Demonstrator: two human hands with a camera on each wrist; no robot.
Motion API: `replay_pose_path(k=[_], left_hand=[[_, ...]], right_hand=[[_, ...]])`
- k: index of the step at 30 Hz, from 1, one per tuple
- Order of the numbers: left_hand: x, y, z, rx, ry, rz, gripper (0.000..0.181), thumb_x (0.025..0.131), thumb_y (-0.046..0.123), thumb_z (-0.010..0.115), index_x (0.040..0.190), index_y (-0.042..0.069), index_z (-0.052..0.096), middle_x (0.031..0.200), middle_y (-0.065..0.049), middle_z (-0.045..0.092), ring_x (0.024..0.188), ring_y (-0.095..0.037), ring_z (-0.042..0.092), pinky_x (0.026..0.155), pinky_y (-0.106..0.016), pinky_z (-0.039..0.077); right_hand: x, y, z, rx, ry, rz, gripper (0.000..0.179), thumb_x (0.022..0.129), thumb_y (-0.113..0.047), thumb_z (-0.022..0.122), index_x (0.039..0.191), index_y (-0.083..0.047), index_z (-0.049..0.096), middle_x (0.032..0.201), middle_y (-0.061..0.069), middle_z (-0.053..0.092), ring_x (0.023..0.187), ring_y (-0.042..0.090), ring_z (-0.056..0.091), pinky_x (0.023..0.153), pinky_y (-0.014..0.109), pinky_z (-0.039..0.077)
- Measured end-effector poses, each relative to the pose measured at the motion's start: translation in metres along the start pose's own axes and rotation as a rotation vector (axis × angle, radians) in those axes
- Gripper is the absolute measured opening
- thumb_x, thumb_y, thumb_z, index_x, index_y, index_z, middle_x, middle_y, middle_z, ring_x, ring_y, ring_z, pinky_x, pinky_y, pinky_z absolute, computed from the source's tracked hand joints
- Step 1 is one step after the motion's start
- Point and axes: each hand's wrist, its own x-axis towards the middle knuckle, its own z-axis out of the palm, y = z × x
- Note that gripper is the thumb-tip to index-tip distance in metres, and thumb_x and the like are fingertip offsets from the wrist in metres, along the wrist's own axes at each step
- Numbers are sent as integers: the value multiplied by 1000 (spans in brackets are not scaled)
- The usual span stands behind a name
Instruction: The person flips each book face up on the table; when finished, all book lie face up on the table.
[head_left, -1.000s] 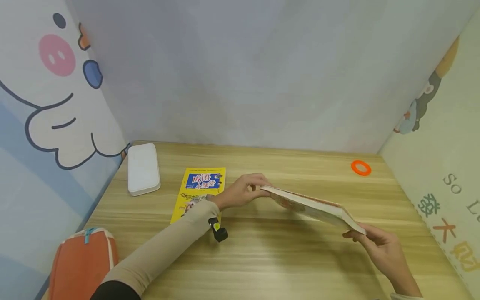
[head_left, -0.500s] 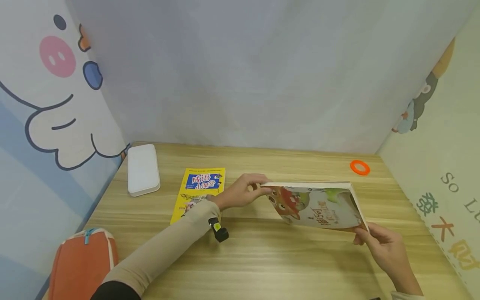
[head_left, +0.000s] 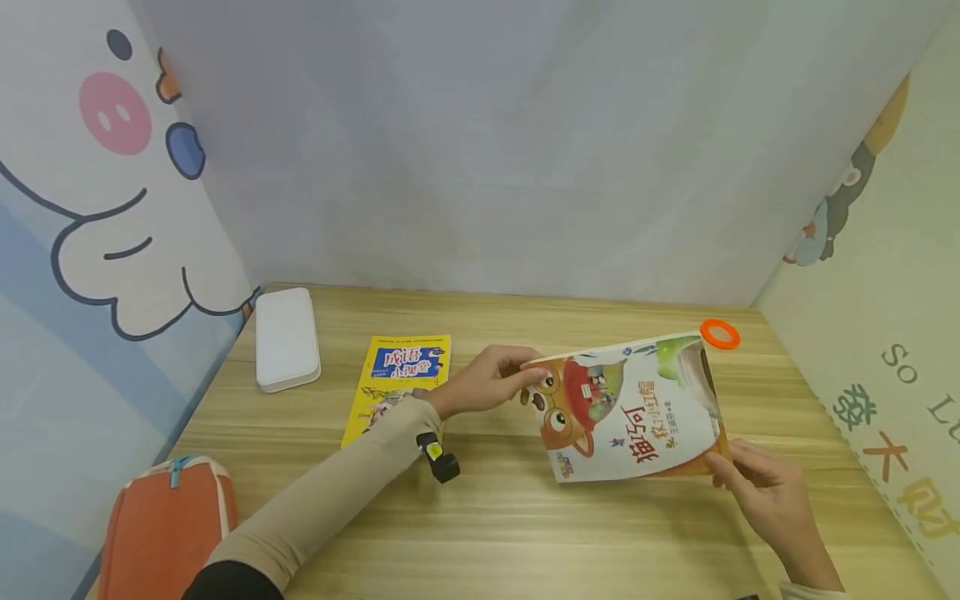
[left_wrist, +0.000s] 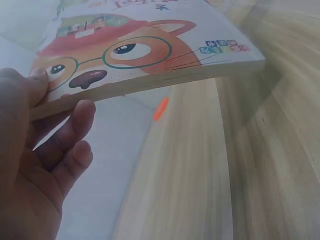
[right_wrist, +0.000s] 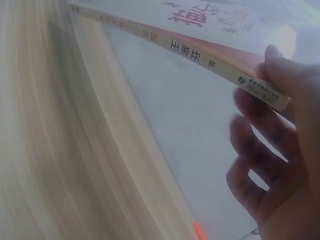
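Note:
Between both hands a closed paperback book (head_left: 630,408) is held above the wooden table, its illustrated cover facing up toward the head camera. The cover shows an orange cartoon animal with glasses and a red cap. My left hand (head_left: 487,383) pinches the book's left edge, thumb on the cover and fingers beneath. At the lower right corner my right hand (head_left: 772,500) pinches it the same way. In the right wrist view the printed spine runs toward that hand (right_wrist: 280,125); the left wrist view shows the page edges by the other hand (left_wrist: 50,145).
A yellow book (head_left: 408,362) lies on the wooden table (head_left: 525,542), partly covered by the left forearm. Further left are a white case (head_left: 287,337) and an orange zip pouch (head_left: 168,525). An orange ring (head_left: 720,334) lies at the back right, near the wall.
The held book has tilted from nearly edge-on to showing its front cover to the head camera, its far edge rising. Both hands stay in nearly the same place, still gripping it.

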Motion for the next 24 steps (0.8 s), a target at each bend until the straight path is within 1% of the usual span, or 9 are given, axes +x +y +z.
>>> replay_pose_path(k=[3, 6, 8, 10, 13, 16, 18, 21, 24], left_hand=[[0, 0, 0, -42, 12, -19, 29, 107, 16, 56, 135, 14, 65, 88, -7, 74, 67, -30, 64, 58, -32, 53], [0, 0, 0, -60, 23, -24, 44, 106, 17, 57, 150, 21, 52, 83, -6, 73, 64, -28, 62, 61, -41, 55], [1, -1, 1, -70, 19, -21, 46, 107, 18, 56, 152, 22, 48, 82, -7, 74, 65, -33, 62, 63, -48, 54], [2, 0, 1, -73, 11, -20, 43, 107, 17, 56, 150, 20, 51, 89, -8, 74, 67, -34, 63, 65, -51, 55], [3, -1, 1, -82, -27, -35, 34, 108, 16, 53, 142, 14, 60, 111, -11, 75, 75, -35, 67, 73, -57, 57], [1, -2, 2, -78, -68, -57, 30, 108, 16, 53, 134, 10, 67, 128, -11, 71, 82, -26, 68, 80, -56, 58], [0, -3, 1, -77, -88, -69, 30, 108, 15, 53, 133, 8, 68, 130, -12, 70, 85, -29, 65, 81, -51, 59], [-3, -4, 1, -75, -114, -84, 31, 105, 14, 58, 135, 11, 67, 125, -12, 72, 89, -40, 66, 72, -38, 55], [-4, -4, 0, -94, -150, -83, 39, 101, 11, 65, 140, 13, 63, 127, -12, 71, 94, -39, 71, 73, -40, 58]], right_hand=[[-1, -3, 2, -58, 1, 60, 19, 84, 22, 67, 97, 11, 74, 73, -16, 71, 61, 2, 63, 60, 14, 54], [0, -5, 4, -79, -22, 89, 37, 84, 22, 67, 119, 13, 69, 73, -16, 71, 56, 4, 63, 58, 16, 55], [1, -6, 4, -63, -41, 101, 53, 85, 22, 66, 136, 12, 58, 71, -16, 71, 55, 5, 62, 57, 16, 54], [1, -5, 3, 9, -58, 116, 68, 86, 23, 64, 150, 8, 45, 70, -13, 70, 54, 7, 61, 56, 17, 53], [2, -4, 2, 106, -77, 153, 72, 90, 21, 61, 156, 0, 38, 67, -7, 70, 52, 10, 59, 54, 19, 52], [1, -2, 1, 134, -92, 172, 61, 92, 19, 60, 149, 4, 45, 65, -5, 70, 50, 13, 59, 52, 21, 52], [0, -1, 1, 101, -95, 169, 47, 92, 18, 60, 139, 10, 54, 66, -8, 71, 50, 13, 59, 52, 22, 52], [-2, 0, 1, 78, -87, 184, 27, 93, 17, 61, 120, 14, 66, 75, -12, 75, 53, 9, 60, 53, 22, 52], [-2, -2, 1, 95, -74, 211, 20, 94, 15, 61, 112, 14, 70, 88, -14, 78, 57, 7, 62, 55, 21, 53]])
